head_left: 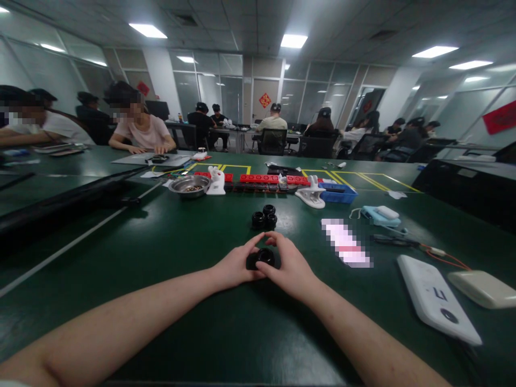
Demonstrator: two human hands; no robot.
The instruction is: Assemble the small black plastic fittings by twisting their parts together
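Between my two hands, on the green table (193, 333), is a black round part (266, 257) with a ring-shaped top. My left hand (237, 264) curves around its left side, fingers bent toward it. On the other side my right hand (291, 264) arches over the part, thumb on its near rim and index finger reaching over the far side. The fingertips of both hands meet or nearly meet behind it. Just beyond them, several similar black round parts (264, 217) stand grouped together.
Farther back are a metal bowl (189, 186), white stands (216, 181), a red strip (270, 178) and a blue tray (338, 193). To the right lie a pixelated phone-like item (347, 244), a white device (437, 298) and cables. A person (139, 126) sits across the table.
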